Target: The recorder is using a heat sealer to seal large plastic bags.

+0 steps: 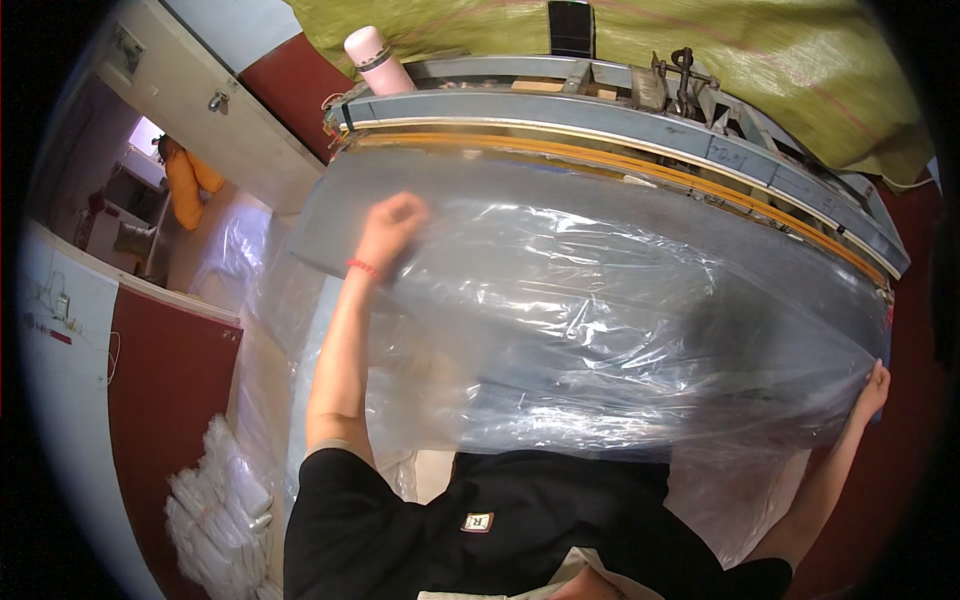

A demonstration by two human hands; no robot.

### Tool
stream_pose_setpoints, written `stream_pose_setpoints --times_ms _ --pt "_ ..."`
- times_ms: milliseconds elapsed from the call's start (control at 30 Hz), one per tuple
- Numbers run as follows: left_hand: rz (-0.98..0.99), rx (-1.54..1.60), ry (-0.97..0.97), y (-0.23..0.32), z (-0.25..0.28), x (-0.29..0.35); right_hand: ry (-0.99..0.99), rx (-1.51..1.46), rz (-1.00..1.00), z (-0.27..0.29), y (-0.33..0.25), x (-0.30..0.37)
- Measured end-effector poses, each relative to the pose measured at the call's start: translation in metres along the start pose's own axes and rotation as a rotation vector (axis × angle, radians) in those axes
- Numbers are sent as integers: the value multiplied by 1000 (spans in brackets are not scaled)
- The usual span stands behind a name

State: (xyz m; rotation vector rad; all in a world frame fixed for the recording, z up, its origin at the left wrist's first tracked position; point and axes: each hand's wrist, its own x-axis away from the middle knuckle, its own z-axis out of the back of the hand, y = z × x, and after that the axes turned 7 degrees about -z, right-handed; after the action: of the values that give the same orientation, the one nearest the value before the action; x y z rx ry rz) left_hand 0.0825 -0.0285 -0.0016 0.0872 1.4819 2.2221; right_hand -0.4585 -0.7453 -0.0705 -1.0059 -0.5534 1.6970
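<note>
Across a flat grey bench (335, 205), the right hand (876, 388) is pinching clear plastic film (600, 310), probably tautening it; left hand (398, 218), grip unclear.

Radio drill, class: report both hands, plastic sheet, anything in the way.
Left fingers blurred, grip unclear. Right fingers hold plastic sheet at right edge. Sheet wrinkled. Metal bar beyond, not blocking.

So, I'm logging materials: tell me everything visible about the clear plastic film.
The clear plastic film is a thin, glossy, see-through sheet with wrinkles and reflections. It lies spread over the grey worktop, its near part beside the black shirt. Creases fan out from its right end, pinched by the right hand. The blurred left hand is near its left part; contact is unclear.
</note>
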Motion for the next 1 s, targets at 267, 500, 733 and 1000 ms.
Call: stream_pose_setpoints --times_ms 267,500,733,1000 --pt "-179 -255 -23 -31 -1 -13 2 37 -41 -1 -13 7" --pt "-467 -446 139 -14 -22 -27 35 69 46 -3 2 4" --pt "-475 -465 -33 -26 -21 -5 4 45 99 -8 -7 9" --pt "-332 -375 87 -34 -30 -72 21 88 132 -9 -9 9"
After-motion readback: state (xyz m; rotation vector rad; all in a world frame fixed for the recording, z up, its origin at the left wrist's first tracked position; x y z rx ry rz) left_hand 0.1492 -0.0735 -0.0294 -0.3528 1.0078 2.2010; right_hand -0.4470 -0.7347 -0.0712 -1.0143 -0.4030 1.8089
